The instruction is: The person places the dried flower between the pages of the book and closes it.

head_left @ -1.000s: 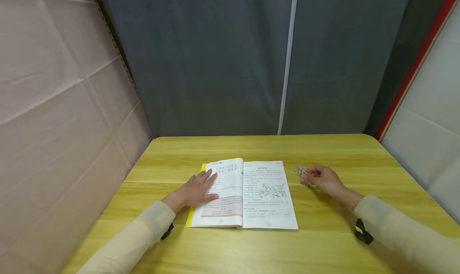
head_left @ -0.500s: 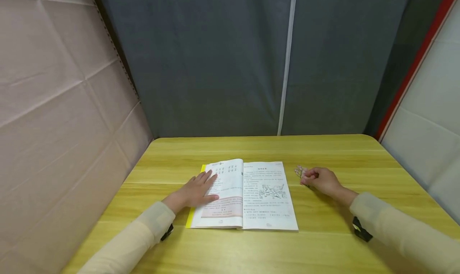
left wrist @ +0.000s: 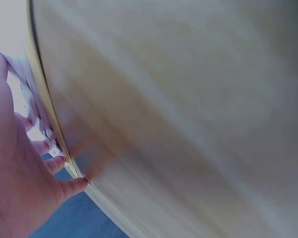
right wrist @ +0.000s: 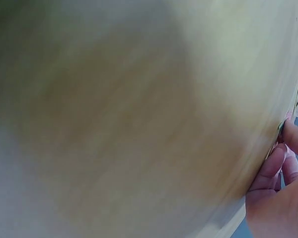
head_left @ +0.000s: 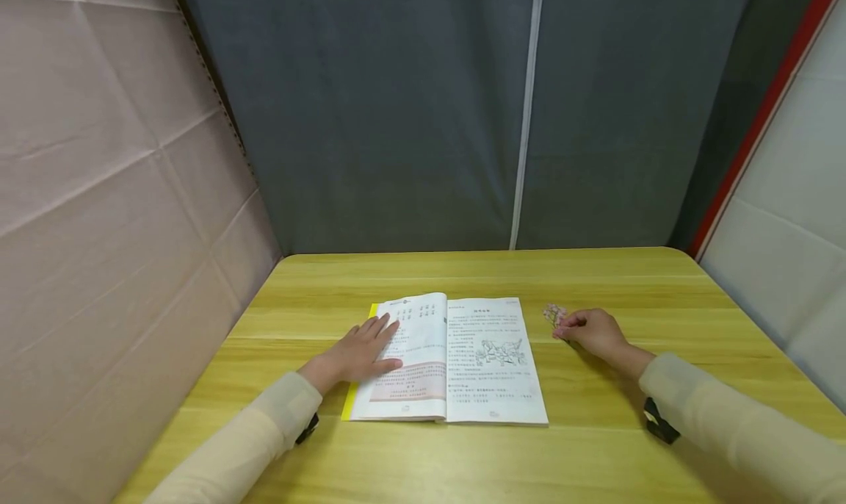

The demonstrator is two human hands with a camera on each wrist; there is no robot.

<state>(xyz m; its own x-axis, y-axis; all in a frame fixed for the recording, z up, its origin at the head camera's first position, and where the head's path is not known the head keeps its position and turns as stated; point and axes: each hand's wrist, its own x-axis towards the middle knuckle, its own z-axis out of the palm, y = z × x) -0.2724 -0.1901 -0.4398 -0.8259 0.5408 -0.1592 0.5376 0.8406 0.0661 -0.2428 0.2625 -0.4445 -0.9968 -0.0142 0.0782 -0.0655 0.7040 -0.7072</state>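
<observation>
An open book (head_left: 489, 386) with printed pages and a line drawing lies in the middle of the table in the head view. My left hand (head_left: 360, 353) rests on its left page with the fingers spread. To the right of the book, my right hand (head_left: 598, 335) pinches a small pink flower sprig (head_left: 554, 313) between thumb and fingers. Its blossoms point away to the left, while the stem is mostly hidden by the fingers. In the left wrist view the left hand (left wrist: 20, 163) lies along the book's edge. The right hand (right wrist: 283, 183) shows low against the tabletop.
The wooden table (head_left: 463, 467) reaches back to a dark grey curtain (head_left: 396, 122). A pale cloth wall (head_left: 119, 195) stands on the left, and a white panel (head_left: 793, 217) with a red edge on the right. Each wrist carries a black band.
My right hand and forearm have shifted slightly left, and the sprig has turned a little so its pink blossoms show more clearly. The left hand and the book have stayed still.
</observation>
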